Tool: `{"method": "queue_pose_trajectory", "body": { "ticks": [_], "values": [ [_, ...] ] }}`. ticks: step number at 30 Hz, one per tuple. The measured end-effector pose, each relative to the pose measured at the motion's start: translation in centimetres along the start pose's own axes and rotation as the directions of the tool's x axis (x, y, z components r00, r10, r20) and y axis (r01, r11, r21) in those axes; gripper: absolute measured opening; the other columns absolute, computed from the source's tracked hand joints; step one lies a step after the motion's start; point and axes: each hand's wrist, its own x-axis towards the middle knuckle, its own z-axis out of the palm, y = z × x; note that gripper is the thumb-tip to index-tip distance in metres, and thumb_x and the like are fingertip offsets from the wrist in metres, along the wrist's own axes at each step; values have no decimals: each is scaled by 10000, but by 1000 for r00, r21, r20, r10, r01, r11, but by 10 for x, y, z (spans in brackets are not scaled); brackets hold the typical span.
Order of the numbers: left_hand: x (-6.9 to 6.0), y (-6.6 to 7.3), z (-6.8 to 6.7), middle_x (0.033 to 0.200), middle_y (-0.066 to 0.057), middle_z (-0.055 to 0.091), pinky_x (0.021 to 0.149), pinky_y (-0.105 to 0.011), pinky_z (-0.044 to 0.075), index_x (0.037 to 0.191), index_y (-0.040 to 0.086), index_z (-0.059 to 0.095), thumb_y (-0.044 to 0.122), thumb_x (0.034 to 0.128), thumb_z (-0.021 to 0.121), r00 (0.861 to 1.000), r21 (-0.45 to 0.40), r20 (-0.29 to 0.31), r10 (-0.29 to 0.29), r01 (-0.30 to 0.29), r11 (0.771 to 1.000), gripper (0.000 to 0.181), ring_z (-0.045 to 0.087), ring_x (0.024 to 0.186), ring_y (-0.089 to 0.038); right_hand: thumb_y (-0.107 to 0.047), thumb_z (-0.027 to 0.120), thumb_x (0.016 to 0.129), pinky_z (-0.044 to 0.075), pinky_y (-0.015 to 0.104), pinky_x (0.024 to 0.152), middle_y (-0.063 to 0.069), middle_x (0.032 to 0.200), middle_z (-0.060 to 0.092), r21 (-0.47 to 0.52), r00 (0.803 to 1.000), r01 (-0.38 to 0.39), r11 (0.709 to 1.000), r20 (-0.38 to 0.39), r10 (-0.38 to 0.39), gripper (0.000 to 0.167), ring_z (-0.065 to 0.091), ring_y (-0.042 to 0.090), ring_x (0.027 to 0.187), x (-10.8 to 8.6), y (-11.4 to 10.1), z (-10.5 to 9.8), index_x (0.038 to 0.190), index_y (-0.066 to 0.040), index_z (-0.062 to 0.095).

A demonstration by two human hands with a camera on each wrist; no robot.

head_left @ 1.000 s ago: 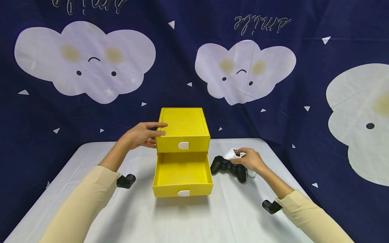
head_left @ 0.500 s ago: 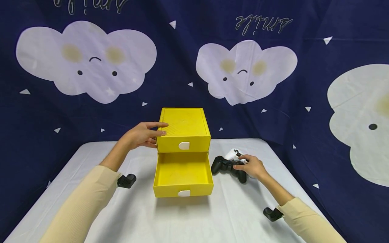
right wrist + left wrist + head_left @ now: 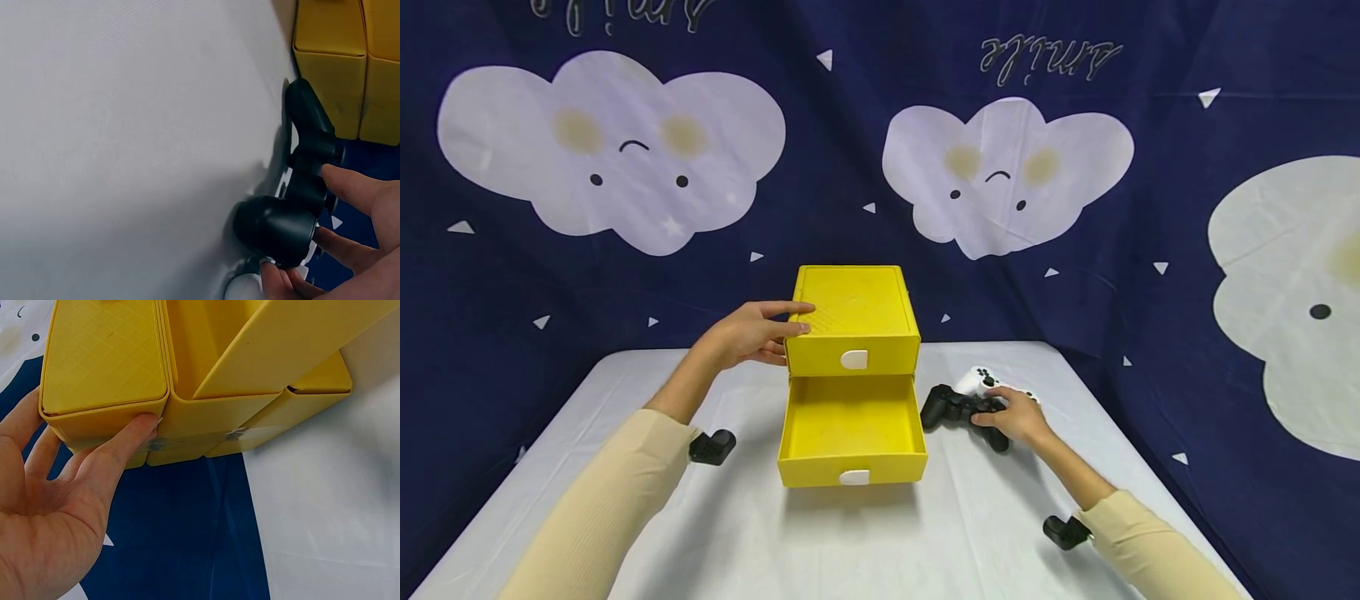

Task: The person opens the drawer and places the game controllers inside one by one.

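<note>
A small yellow two-tier drawer cabinet (image 3: 853,300) stands on the white table, its lower drawer (image 3: 850,417) pulled out with nothing inside. My left hand (image 3: 741,337) rests against the cabinet's upper left side, fingers extended; in the left wrist view fingers (image 3: 128,440) press its yellow wall. A black game controller (image 3: 951,406) lies right of the cabinet. My right hand (image 3: 1021,417) holds its right end; in the right wrist view fingers bend around the controller's handle (image 3: 275,228). A white game controller (image 3: 973,380) lies just behind, partly covered by hand and black controller.
The white-covered table (image 3: 880,542) stretches in front of the cabinet. A dark blue cloth (image 3: 835,208) with cloud prints hangs behind it. Black devices (image 3: 712,447) are worn at both wrists.
My right hand has shifted from over the white controller slightly down toward me, onto the black controller's right end. The left hand and cabinet have stayed put.
</note>
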Motion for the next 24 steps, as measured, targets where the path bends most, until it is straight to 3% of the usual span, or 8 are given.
{"method": "queue_pose_trajectory", "body": {
  "ticks": [14, 24],
  "values": [
    [-1, 0, -1, 1500, -168, 518, 962, -455, 588, 1548, 266, 447, 321, 999, 667, 1000, -10, 8, -1, 1, 1000, 593, 697, 1096, -304, -291, 848, 782, 419, 645, 1031, 281, 1272, 658, -45, 999, 39, 998, -36, -41, 581, 515, 536, 1233, -3, -1, 9, 1266, -24, 671],
    [-1, -1, -1, 1511, -163, 507, 963, -451, 588, 1547, 269, 448, 324, 998, 668, 1000, -11, 5, -4, 4, 1000, 594, 692, 1107, -305, -331, 854, 758, 491, 575, 971, 231, 1271, 663, -67, 999, 29, 997, 23, -27, 536, 592, 440, 1181, -3, -2, 6, 1183, -57, 676]
  ]
}}
